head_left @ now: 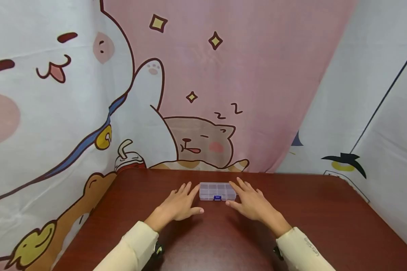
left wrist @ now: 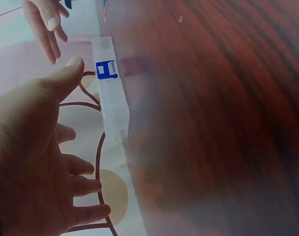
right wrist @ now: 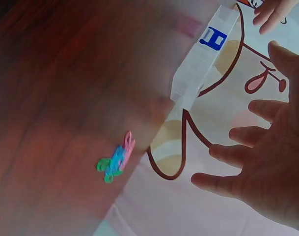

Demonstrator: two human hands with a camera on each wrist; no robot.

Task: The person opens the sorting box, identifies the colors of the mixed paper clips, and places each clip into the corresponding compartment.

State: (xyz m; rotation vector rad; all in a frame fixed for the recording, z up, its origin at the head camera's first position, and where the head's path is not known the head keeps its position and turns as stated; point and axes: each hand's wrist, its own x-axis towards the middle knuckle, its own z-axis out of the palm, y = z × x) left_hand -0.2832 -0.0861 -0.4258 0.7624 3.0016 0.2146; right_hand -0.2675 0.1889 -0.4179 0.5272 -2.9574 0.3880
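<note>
A clear plastic compartment box [head_left: 218, 192] with a blue latch [head_left: 217, 198] lies on the table, its lid closed. My left hand [head_left: 179, 205] hovers at its left side with fingers spread. Over by the right end, my right hand [head_left: 252, 201] is also spread, an index fingertip near the box's corner; whether it touches cannot be told. Neither hand holds anything. In the right wrist view, a small cluster of pink, blue and green loop-like pieces [right wrist: 117, 160] lies on the table beyond the box's end. The right hand hides most of that spot in the head view.
The dark red-brown wooden table [head_left: 217, 241] spreads around the box. Behind it hangs a curtain [head_left: 257, 75] printed with cartoon animals, reaching down to the table's back edge. Pale sleeves [head_left: 132, 244] cover both forearms.
</note>
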